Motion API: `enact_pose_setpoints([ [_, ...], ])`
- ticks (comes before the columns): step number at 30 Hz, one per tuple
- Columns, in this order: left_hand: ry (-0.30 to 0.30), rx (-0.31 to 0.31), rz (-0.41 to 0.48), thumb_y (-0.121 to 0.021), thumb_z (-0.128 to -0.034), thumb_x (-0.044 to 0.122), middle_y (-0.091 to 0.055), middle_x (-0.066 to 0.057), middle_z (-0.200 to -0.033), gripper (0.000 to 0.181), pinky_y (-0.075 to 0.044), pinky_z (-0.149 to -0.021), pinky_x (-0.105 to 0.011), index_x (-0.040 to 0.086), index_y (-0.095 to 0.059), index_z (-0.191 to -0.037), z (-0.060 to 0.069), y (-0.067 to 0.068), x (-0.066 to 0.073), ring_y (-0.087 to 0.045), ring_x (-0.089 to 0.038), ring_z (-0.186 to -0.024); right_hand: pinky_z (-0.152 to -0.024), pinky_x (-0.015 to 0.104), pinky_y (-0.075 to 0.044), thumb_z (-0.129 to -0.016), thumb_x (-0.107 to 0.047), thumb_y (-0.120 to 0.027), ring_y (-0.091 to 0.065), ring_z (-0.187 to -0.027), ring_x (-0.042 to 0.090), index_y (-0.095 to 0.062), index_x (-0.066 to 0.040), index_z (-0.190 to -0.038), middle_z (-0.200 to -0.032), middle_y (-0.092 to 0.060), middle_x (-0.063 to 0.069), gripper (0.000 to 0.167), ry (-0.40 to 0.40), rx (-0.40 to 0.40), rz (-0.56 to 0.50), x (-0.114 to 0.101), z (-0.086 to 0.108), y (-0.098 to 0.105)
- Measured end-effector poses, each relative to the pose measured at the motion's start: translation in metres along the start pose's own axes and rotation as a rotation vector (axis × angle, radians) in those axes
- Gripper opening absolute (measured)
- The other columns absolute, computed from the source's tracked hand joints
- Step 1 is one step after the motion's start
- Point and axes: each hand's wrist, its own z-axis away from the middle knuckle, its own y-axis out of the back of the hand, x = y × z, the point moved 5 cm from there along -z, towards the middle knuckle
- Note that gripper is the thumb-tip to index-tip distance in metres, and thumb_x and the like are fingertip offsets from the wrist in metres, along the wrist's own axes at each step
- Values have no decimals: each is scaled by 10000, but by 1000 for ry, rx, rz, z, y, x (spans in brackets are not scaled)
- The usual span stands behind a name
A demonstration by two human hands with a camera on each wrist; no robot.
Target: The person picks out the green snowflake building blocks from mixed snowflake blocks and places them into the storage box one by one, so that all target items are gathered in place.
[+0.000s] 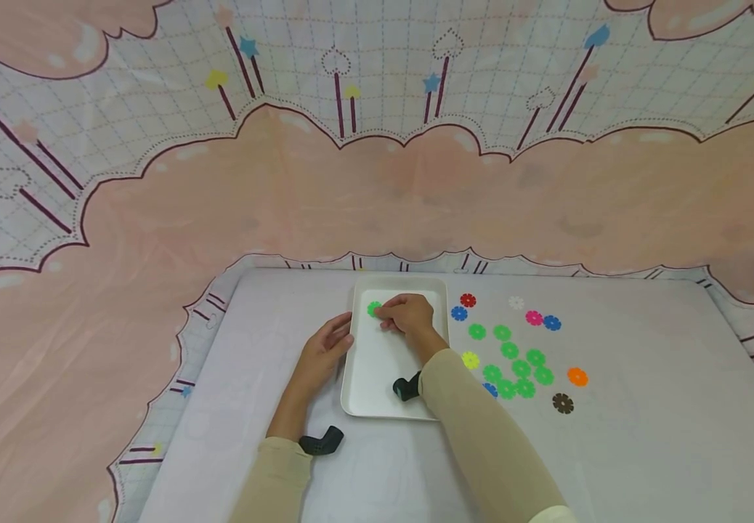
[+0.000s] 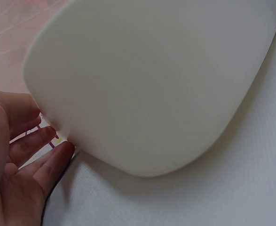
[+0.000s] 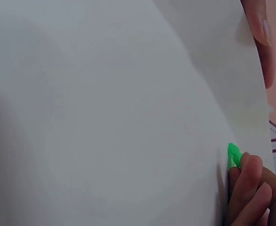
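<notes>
A white rectangular tray (image 1: pixel 377 385) lies on the table. Over its upper left part, my right hand (image 1: pixel 410 314) pinches a green notched plastic disc (image 1: pixel 373 309) between thumb and fingers. The right wrist view has the green disc (image 3: pixel 233 154) seen partly edge-on, at the fingertips. My left hand (image 1: pixel 320 356) touches the tray's left rim with its fingertips, the fingers fairly straight. From the left wrist, the fingers (image 2: pixel 43 165) meet the outer side of the tray (image 2: pixel 142 94). Right of the tray lie several loose green discs (image 1: pixel 521 369).
Around the green discs lie a red disc (image 1: pixel 468 300), a yellow disc (image 1: pixel 471 360), an orange disc (image 1: pixel 577 376), a brown disc (image 1: pixel 563 403), a pink disc (image 1: pixel 534 317), a white disc (image 1: pixel 516 302) and several blue discs (image 1: pixel 552 322). A patterned cloth (image 1: pixel 416 196) hangs behind the table.
</notes>
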Motion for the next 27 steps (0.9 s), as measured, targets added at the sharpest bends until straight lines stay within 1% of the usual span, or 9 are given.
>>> enact_pose_setpoints([
  [4, -4, -1, 1, -621, -1026, 159, -505, -144, -1548, 514, -446, -1147, -500, 116, -468, -1515, 0, 0, 2, -496, -293, -1434, -468, 178, -468, -779, -183, -901, -637, -510, 122, -750, -81, -864, -652, -684, 43, 202, -3, 6, 11, 0, -1, 0],
  [9, 1, -9, 12, -625, -1025, 168, -505, -140, -1549, 522, -449, -1150, -475, 117, -465, -1519, 1, 0, 3, -492, -284, -1439, -473, 175, -467, -778, -191, -902, -637, -519, 112, -744, -91, -868, -647, -688, 37, 208, 3, 6, 21, -1, 2, 1],
  [17, -1, -4, 6, -625, -1025, 168, -506, -136, -1548, 516, -445, -1150, -488, 126, -470, -1516, -1, 0, 1, -496, -285, -1436, -464, 178, -438, -768, -203, -910, -619, -503, 100, -737, -95, -837, -603, -663, 17, 215, 35, 29, 56, -4, 6, 0],
  [27, -20, -17, 14, -624, -1025, 163, -500, -144, -1551, 522, -449, -1148, -472, 106, -462, -1518, -1, 0, -1, -492, -286, -1439, -464, 175, -454, -766, -196, -911, -626, -503, 84, -736, -92, -839, -606, -666, 5, 217, 26, 23, 58, -2, 3, 0],
])
